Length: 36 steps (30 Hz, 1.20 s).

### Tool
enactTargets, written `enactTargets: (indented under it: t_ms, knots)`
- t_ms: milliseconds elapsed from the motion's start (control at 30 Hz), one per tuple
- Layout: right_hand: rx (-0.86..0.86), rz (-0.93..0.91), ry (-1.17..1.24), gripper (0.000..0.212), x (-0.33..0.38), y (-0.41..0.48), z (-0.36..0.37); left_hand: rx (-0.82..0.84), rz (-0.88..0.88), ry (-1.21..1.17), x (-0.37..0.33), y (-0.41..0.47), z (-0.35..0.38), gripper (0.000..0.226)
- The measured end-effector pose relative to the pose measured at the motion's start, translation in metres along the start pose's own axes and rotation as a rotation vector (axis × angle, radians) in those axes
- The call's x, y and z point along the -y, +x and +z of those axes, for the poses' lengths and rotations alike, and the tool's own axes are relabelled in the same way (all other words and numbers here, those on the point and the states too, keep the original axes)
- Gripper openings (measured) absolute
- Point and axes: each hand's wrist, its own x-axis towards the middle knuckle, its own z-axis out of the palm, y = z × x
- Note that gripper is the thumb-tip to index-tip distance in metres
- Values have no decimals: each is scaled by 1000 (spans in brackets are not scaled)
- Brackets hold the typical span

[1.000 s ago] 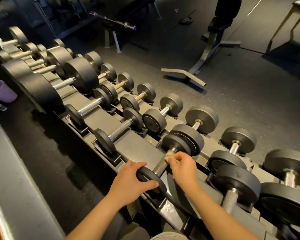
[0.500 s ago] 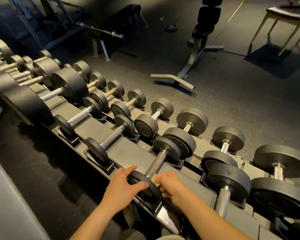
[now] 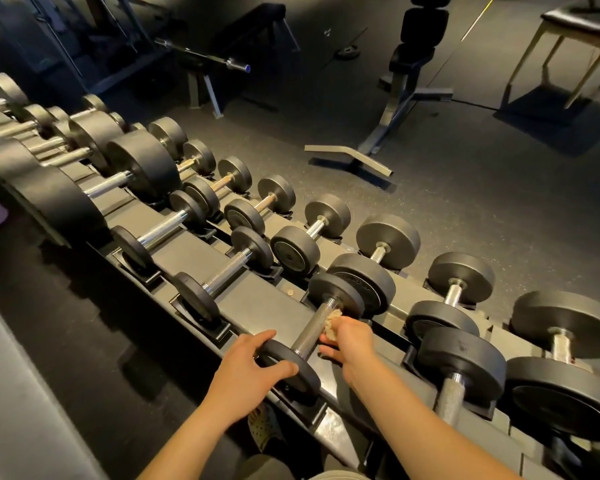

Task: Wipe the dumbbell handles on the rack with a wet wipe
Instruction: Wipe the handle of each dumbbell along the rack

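Right now you are mid-wipe on one dumbbell [image 3: 312, 332], so the step in hand is the handle pass itself, not a reach or a change of bar. Your left hand [image 3: 253, 368] has its fingers and thumb curled over the rim of the near plate [image 3: 293, 372], steadying it on the rack [image 3: 257, 303]. Your right hand [image 3: 350, 341] pinches the bunched wet wipe [image 3: 331, 322] and presses it to the right side of the knurled handle [image 3: 309, 332], up near the far plate [image 3: 338, 294]. I judge the next move calls for drawing the wipe back along the handle toward your left hand, and turning the bar by its plate so the underside gets covered too; the knurling may snag the wipe, so keep it bunched. As for the count: two hands, one wipe, one dumbbell under them. Left of your left hand, on the same tier, three more stand out clearly before the row crowds together; just right of your right hand is one more [image 3: 459, 365]. Beyond both hands a second tier runs alongside. All told I count at least a dozen, though the far-left ones overlap too much to number exactly.
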Motion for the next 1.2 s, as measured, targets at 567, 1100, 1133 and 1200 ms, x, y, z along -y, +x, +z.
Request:
enactTargets:
  t_ms: [567,1100,1133,1200]
  knots:
    - [-43,102,265,26,0,26,0,24,-30,-32,1,1,-2,79]
    - [6,140,64,15,-16,7,8,23,-53,11,-4,0,-2,101]
    - [-17,136,149,18,-8,19,10,28,-58,6,-5,0,-2,101]
    - [-55,147,317,26,4,37,14,34,-66,-2,-6,-1,-3,102]
